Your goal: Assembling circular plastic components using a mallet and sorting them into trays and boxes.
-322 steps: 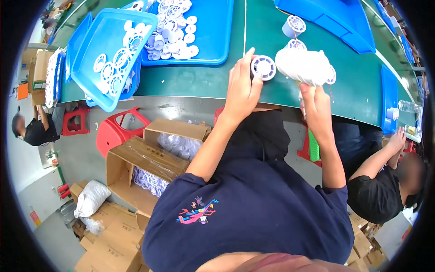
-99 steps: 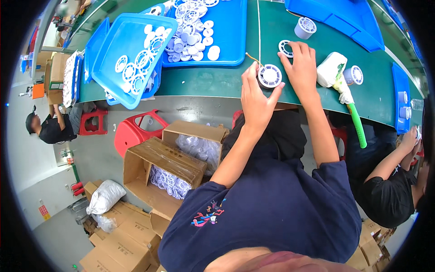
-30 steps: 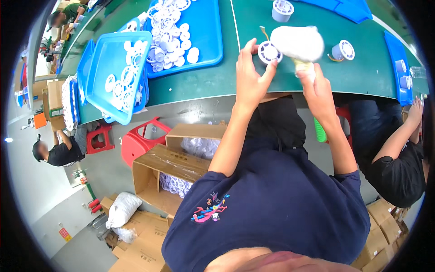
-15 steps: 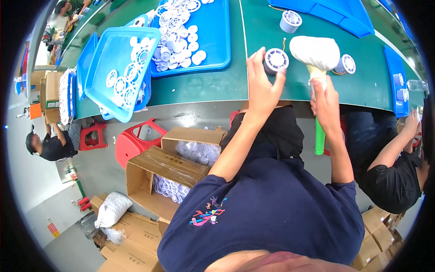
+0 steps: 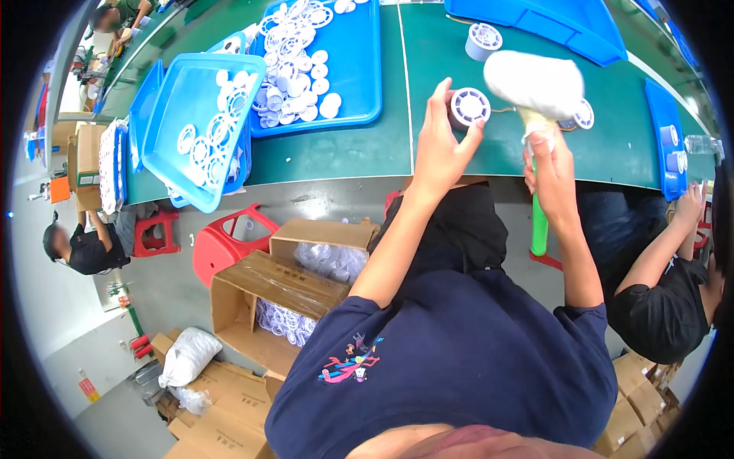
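On the dark green worktop, a cylindrical white plastic part with a spoked round top was observed standing in front of the worker. Its side was held by the left hand, with the fingers curled along its left side and the thumb set against its near edge. A thin brown wire was noted at its right. In the right hand, a mallet with a padded, white-wrapped head and a green handle was gripped near the neck, the fingers being closed around it. The head was positioned just right of the part; whether the worktop was touched by it could not be told. Two similar white cylinders were seen nearby, one partly hidden by the mallet. The part was judged light, stiff and rather smooth, with spokes that might be cracked by careless pressure; it is best taken by its side wall, clear of the wire. The mallet was judged head-heavy and soft-faced, and a firm hold on the handle was considered suitable.
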A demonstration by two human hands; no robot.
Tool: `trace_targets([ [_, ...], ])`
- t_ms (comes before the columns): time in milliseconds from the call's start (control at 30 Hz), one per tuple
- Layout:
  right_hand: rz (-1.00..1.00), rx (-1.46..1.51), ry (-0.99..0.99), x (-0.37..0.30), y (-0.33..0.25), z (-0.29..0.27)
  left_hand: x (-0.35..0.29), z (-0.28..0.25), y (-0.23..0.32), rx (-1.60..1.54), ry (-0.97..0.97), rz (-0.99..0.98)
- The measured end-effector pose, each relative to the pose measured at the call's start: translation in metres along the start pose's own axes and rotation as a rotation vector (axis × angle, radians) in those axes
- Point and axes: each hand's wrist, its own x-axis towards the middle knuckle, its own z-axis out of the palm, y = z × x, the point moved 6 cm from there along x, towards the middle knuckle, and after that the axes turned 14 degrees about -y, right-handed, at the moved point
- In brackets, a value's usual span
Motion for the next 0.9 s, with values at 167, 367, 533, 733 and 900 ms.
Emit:
trace_targets([
  [167,0.214,0.000,-0.118,0.022,0.000,-0.016,0.008,-0.006,-0.001,0.021,-0.051,0.001],
  [367,0.222,0.015,-0.242,0.033,-0.008,-0.019,0.012,-0.013,-0.001,0.123,-0.074,0.010],
  [533,0.127,0.120,-0.276,0.050,-0.034,-0.027,0.022,-0.017,-0.002,-0.001,-0.212,-0.056],
  [733,0.290,0.109,-0.412,0.049,-0.017,-0.031,0.031,-0.009,-0.018,-0.161,-0.268,-0.030],
  [900,0.079,-0.024,-0.290,0.014,-0.026,-0.027,0.037,0.035,-0.009,-0.145,-0.263,-0.083],
])
